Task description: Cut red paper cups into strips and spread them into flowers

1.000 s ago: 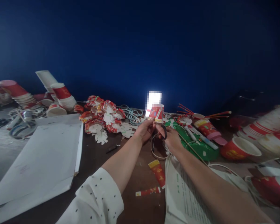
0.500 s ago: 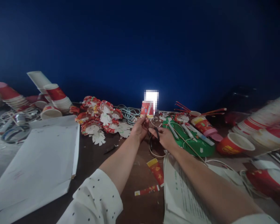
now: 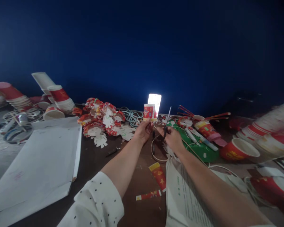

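Observation:
A red piece of paper cup (image 3: 149,111), printed with a pale strip and a yellow lower edge, is pinched upright in my left hand (image 3: 143,131). My right hand (image 3: 173,138) is closed round the dark handles of a pair of scissors (image 3: 168,117), whose blade points up, apart from the red piece. Just behind the piece stands a phone (image 3: 157,100) with a bright screen, partly covered by it. Below my hands, two red-and-yellow cut strips (image 3: 158,175) lie on the brown table (image 3: 132,211).
Paper dolls with red frilled edges (image 3: 104,118) are heaped to the left, near a large white board (image 3: 49,151). On the right are a green sheet (image 3: 209,154) with pens, a red cup (image 3: 239,149), stacked cups (image 3: 269,123) and a printed paper bag (image 3: 184,195).
My right hand has moved away to the right from the red piece, turning the scissors so their blade points up. My left hand still holds the piece, nearly in place.

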Demonstrator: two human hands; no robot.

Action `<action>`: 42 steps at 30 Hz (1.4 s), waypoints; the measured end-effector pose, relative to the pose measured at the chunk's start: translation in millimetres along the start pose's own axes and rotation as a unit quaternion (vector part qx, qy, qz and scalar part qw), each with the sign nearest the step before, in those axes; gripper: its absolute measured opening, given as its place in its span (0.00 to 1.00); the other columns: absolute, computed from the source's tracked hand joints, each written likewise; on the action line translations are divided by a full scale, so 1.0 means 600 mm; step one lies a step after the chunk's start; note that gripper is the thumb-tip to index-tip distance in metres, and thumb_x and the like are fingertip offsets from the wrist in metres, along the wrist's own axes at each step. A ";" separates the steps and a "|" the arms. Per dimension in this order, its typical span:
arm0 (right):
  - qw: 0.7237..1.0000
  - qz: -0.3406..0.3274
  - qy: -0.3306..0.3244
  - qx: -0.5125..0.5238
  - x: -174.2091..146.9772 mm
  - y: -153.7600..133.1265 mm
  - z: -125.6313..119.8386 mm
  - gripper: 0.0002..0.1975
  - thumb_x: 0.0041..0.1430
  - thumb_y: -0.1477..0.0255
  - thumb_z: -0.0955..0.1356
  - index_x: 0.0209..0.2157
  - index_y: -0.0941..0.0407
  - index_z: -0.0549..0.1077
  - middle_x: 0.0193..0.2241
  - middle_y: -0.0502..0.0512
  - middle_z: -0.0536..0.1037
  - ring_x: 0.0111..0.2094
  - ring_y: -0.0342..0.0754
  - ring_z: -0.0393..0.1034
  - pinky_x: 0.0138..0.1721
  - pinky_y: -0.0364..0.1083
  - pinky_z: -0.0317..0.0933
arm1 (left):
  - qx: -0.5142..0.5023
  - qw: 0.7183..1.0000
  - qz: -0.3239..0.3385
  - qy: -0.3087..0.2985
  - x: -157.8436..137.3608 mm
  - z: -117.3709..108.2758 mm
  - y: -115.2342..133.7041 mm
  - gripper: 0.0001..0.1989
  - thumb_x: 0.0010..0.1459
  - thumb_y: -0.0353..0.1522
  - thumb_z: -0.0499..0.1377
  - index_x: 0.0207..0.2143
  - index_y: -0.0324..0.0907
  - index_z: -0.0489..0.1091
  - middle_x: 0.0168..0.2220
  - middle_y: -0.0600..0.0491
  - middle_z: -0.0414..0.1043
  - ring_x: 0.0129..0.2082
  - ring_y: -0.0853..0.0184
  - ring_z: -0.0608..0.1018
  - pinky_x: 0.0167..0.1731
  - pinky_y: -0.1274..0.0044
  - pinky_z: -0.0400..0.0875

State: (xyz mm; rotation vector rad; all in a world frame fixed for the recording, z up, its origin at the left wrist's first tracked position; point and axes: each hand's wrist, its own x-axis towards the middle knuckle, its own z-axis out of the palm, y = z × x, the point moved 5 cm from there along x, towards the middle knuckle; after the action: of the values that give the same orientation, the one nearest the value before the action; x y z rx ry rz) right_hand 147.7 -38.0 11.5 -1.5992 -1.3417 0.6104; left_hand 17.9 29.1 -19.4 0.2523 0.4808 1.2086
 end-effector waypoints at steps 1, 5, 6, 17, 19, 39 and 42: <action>0.999 0.021 -0.003 0.028 0.004 0.007 0.001 0.19 0.47 0.53 0.70 0.29 0.55 0.74 0.23 0.50 0.76 0.25 0.46 0.68 0.25 0.43 0.59 | 0.007 1.000 -0.003 -0.002 0.000 0.000 -0.001 0.04 0.56 0.23 0.59 0.28 0.34 0.71 0.23 0.54 0.71 0.21 0.78 0.74 0.24 0.88 0.72; 0.975 0.117 -0.013 0.190 0.015 0.035 0.011 0.16 0.44 0.55 0.73 0.27 0.53 0.72 0.28 0.53 0.77 0.27 0.48 0.71 0.22 0.44 0.64 | 0.034 0.999 -0.014 -0.013 0.000 0.001 -0.004 0.02 0.54 0.23 0.61 0.28 0.34 0.71 0.23 0.54 0.72 0.20 0.78 0.74 0.23 0.88 0.72; 0.966 0.133 -0.013 0.220 0.017 0.038 0.012 0.16 0.43 0.56 0.74 0.26 0.53 0.71 0.29 0.54 0.77 0.29 0.49 0.72 0.22 0.44 0.65 | 0.039 0.999 -0.015 -0.016 0.000 0.001 -0.005 0.02 0.54 0.23 0.61 0.28 0.34 0.71 0.22 0.54 0.72 0.20 0.78 0.74 0.23 0.88 0.72; 0.925 0.210 0.070 0.309 0.041 0.036 -0.044 0.22 0.50 0.48 0.68 0.30 0.55 0.71 0.25 0.52 0.76 0.18 0.39 0.65 0.13 0.39 0.58 | 0.090 0.996 -0.021 -0.019 -0.001 0.002 -0.013 0.03 0.55 0.24 0.61 0.28 0.34 0.70 0.23 0.55 0.70 0.22 0.78 0.74 0.24 0.88 0.71; 0.918 0.229 0.054 0.319 0.042 0.037 -0.044 0.24 0.50 0.47 0.68 0.28 0.56 0.72 0.22 0.52 0.75 0.17 0.39 0.63 0.13 0.38 0.57 | 0.102 0.994 -0.025 -0.019 -0.002 0.003 -0.014 0.02 0.55 0.24 0.61 0.29 0.34 0.70 0.23 0.54 0.71 0.22 0.77 0.74 0.24 0.88 0.71; 0.886 0.036 -0.040 -0.461 0.064 0.029 -0.091 0.24 0.46 0.51 0.69 0.35 0.57 0.76 0.36 0.67 0.79 0.40 0.60 0.73 0.34 0.49 0.60 | 0.163 0.986 -0.027 -0.032 -0.003 0.005 -0.019 0.03 0.55 0.23 0.59 0.31 0.34 0.73 0.28 0.51 0.74 0.24 0.76 0.75 0.27 0.87 0.72; 0.890 0.045 -0.075 -0.447 0.060 0.030 -0.088 0.19 0.45 0.55 0.70 0.32 0.55 0.76 0.32 0.61 0.79 0.37 0.56 0.74 0.33 0.47 0.60 | 0.175 0.984 -0.032 -0.029 -0.003 0.006 -0.020 0.03 0.56 0.24 0.58 0.33 0.33 0.73 0.28 0.50 0.75 0.25 0.76 0.75 0.27 0.87 0.73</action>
State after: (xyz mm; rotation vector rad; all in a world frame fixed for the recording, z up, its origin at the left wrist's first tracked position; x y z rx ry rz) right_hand 210.3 -21.1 26.0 -2.3864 -1.8129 0.1405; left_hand 29.0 23.4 -21.0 0.5659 0.6457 1.0476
